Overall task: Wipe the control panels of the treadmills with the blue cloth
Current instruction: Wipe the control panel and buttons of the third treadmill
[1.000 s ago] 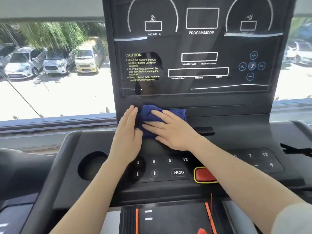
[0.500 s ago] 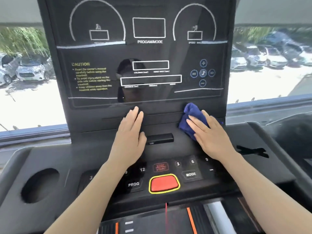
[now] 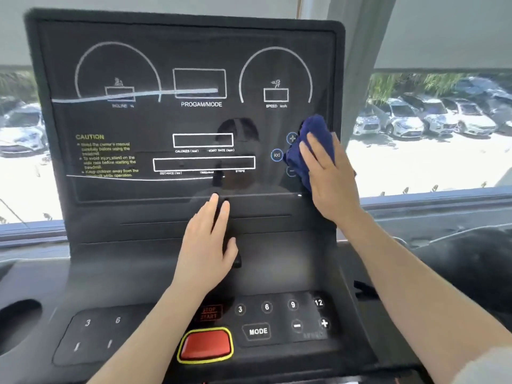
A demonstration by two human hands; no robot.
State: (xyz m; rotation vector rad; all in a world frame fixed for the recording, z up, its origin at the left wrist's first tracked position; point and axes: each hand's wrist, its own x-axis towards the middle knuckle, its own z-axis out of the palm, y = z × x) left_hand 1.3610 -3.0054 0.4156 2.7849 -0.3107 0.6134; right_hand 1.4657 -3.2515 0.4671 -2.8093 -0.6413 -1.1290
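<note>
Both hands flat: right hand (image 3: 329, 178) presses blue cloth (image 3: 311, 139) on control panel (image 3: 138, 120).

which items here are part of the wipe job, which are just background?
In the job:
- blue cloth
- right hand, pressing the cloth flat on the screen
- control panel
- left hand, flat below the screen

Background:
- red button
- cup holder
- parked cars outside

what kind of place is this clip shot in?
Likely a gym or fitness room by a window: a treadmill console with incline and speed dials, a red stop button, and parked cars outside the glass.
</note>
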